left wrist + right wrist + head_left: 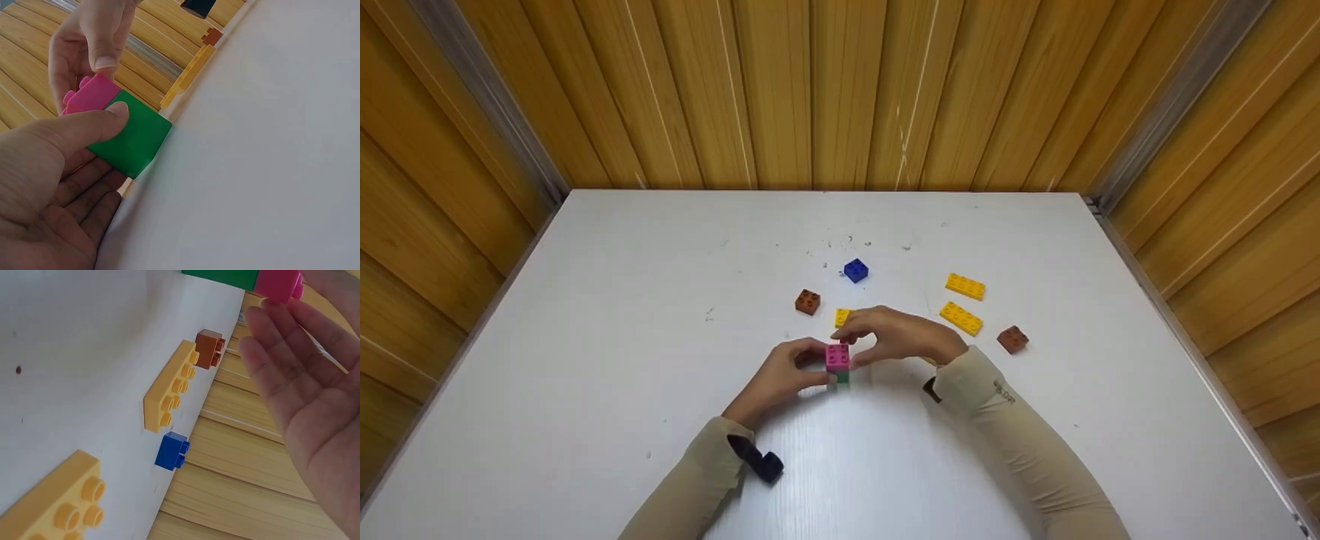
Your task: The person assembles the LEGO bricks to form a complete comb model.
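Observation:
A pink brick [838, 358] sits on top of a green brick [138, 135], near the middle of the white table. My left hand [776, 379] grips the green brick from the left, its thumb flat on the near side in the left wrist view. From the right, my right hand [896, 335] pinches the pink brick between thumb and fingertips. Behind the stack, a yellow brick [841, 318] is partly covered by the right hand. Studs show on the pink brick's top.
Farther back lie a blue brick [856, 271] and a brown brick [808, 301]. To the right are two long yellow bricks, one farther [965, 286] and one nearer [961, 318], plus a second brown brick [1013, 340]. Wood-patterned walls [840, 97] enclose the table.

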### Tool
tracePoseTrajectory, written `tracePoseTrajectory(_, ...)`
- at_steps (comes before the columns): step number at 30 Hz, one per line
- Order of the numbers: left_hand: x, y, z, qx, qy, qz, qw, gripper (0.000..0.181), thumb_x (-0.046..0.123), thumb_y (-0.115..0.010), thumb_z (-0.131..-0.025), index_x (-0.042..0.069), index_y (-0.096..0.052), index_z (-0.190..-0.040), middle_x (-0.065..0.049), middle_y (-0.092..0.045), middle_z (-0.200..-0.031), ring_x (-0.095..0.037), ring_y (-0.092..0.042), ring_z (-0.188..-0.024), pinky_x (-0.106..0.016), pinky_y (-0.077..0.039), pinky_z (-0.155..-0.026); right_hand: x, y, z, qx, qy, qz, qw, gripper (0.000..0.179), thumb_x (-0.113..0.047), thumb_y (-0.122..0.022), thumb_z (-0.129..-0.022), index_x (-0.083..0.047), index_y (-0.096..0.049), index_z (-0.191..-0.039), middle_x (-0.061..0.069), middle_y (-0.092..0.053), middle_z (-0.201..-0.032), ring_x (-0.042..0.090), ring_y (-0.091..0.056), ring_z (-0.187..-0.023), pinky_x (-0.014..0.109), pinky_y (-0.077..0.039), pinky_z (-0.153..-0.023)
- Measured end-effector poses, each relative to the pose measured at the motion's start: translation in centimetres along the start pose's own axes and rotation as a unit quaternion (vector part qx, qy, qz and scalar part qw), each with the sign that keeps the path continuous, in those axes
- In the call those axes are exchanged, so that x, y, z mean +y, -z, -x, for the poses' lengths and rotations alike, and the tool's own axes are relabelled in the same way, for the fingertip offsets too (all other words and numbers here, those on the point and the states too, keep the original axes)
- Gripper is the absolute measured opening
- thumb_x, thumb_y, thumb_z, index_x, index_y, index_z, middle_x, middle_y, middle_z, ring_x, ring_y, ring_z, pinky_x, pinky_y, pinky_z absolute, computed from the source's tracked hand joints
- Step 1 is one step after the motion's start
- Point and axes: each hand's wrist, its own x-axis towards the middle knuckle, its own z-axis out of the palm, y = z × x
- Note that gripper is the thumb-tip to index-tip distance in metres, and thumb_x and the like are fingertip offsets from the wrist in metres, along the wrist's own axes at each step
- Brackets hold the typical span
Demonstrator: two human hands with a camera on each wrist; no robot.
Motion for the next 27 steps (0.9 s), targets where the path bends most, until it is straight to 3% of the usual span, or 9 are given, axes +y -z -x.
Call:
tracePoseTrajectory(2,0.8,0.1,0.3,-0.001,0.003,-0.003,1.0000,0.034,0.011,-0.073,-0.075,0.007,-0.062,-0.107,-0.007,-0.063,-0.107,-0.022,-0.056,-0.105,-0.040,-0.041,-0.096,0.2,0.2,0.1,0.002,-0.009,-0.013,0.9999,0.042,-0.023,-0.069,-0.080,-0.006,-0.059,-0.118,0.005,-0.059,-0.108,0.027,-0.056,-0.099,0.040,-0.046,-0.089)
tracePoseTrajectory(7,1.3,0.2,0.4,-0.001,0.014,-0.012,0.9998,0.034,0.011,-0.073,-0.075,0.007,-0.062,-0.107,-0.006,-0.063,-0.107,-0.021,-0.056,-0.104,-0.039,-0.041,-0.095,0.7,0.7,0.3,0.013,-0.031,-0.021,0.9992,0.044,-0.027,-0.067,-0.081,-0.009,-0.058,-0.119,0.008,-0.059,-0.113,0.026,-0.055,-0.102,0.039,-0.045,-0.090)
tracePoseTrajectory(16,1.4,0.2,0.3,-0.002,0.038,-0.017,0.9991,0.035,0.013,-0.073,-0.075,0.009,-0.061,-0.108,-0.005,-0.062,-0.109,-0.022,-0.056,-0.105,-0.038,-0.041,-0.096,2.1,1.3,0.0,0.042,-0.046,-0.017,0.9979,0.042,-0.026,-0.065,-0.083,-0.009,-0.058,-0.121,0.008,-0.057,-0.116,0.025,-0.053,-0.107,0.040,-0.043,-0.093)
tracePoseTrajectory(27,1.2,0.3,0.3,-0.008,0.030,-0.011,0.9994,0.036,0.014,-0.073,-0.076,0.008,-0.061,-0.109,-0.005,-0.062,-0.109,-0.023,-0.055,-0.103,-0.037,-0.041,-0.096,3.6,1.5,-0.8,0.044,-0.100,-0.004,0.9940,0.046,-0.021,-0.066,-0.083,-0.008,-0.054,-0.125,0.009,-0.054,-0.122,0.026,-0.051,-0.109,0.041,-0.043,-0.094)
